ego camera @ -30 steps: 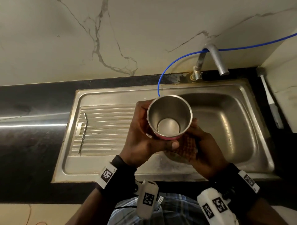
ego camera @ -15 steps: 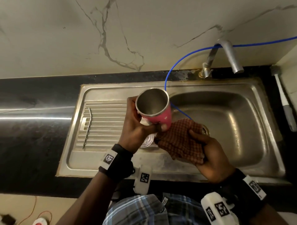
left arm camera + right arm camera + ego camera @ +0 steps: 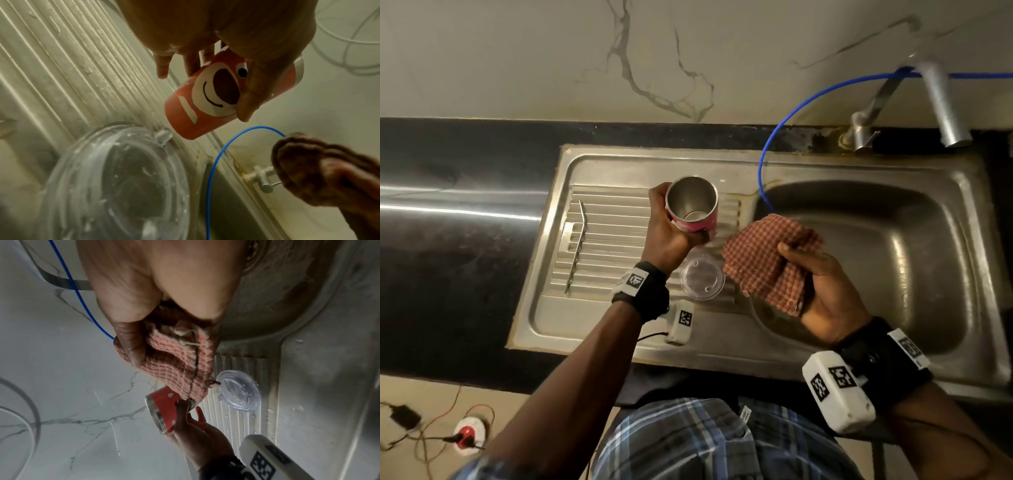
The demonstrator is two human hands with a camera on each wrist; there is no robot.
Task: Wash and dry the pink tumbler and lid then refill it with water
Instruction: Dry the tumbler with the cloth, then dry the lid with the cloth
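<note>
My left hand (image 3: 671, 233) grips the pink tumbler (image 3: 693, 205) above the ribbed drainboard, mouth up and tilted toward me; its steel inside looks empty. The left wrist view shows the tumbler (image 3: 207, 104) with a cartoon bear face, fingers curled round it. In the right wrist view the tumbler (image 3: 162, 408) is below the cloth. The clear round lid (image 3: 702, 279) (image 3: 115, 183) (image 3: 239, 392) lies flat on the drainboard, wet with drops. My right hand (image 3: 815, 287) holds a folded red checked cloth (image 3: 767, 257) (image 3: 180, 360) over the basin's left edge, apart from the tumbler.
A steel sink (image 3: 962, 178) has its basin on the right, with a tap (image 3: 941, 102) at the back. A thin blue tube (image 3: 784, 123) hangs into the basin. A bent metal straw (image 3: 577, 246) lies on the drainboard's left. Black counter (image 3: 465, 240) lies left.
My hands have come apart: the left carried the tumbler left over the drainboard, and the right drew the cloth away from the tumbler's base to the right. The lid came into view.
</note>
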